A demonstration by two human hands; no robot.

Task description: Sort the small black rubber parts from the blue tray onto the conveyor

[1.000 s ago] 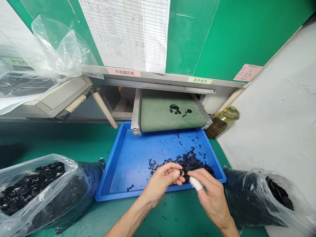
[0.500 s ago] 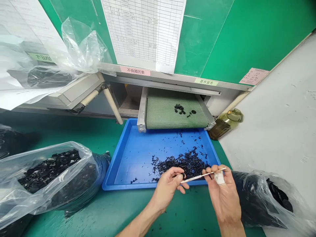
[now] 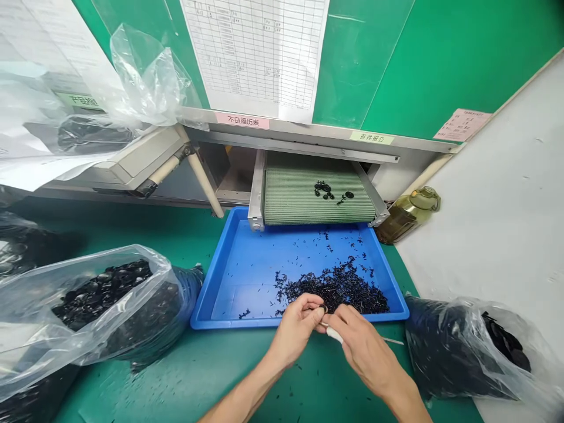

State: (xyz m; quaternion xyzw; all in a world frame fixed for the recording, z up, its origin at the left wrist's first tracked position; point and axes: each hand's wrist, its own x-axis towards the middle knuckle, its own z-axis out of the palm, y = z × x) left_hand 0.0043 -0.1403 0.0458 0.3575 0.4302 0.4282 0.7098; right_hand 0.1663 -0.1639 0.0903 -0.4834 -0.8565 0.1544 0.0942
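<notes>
My left hand (image 3: 296, 329) pinches a small black ring part (image 3: 323, 308) at the near rim of a blue tray (image 3: 238, 276). My right hand (image 3: 362, 350), with a white wrap on one finger, is closed on a thin pale stick (image 3: 392, 341) whose tip meets the black part. Both hands touch at the fingertips. A heap of small black scraps (image 3: 339, 289) lies in the tray just beyond them. More black parts (image 3: 328, 191) sit on the green conveyor belt (image 3: 291, 200) that ends over the tray's far side.
A clear bag of black parts (image 3: 101, 299) lies at the left, another bag (image 3: 467, 352) at the right. An olive bottle (image 3: 408, 214) lies by the belt. A white wall stands on the right; a paper table hangs on the green panel (image 3: 440, 59).
My right hand swung its stick back in from the right, and its fingers now meet my left hand's at the black part. The view shifted slightly.
</notes>
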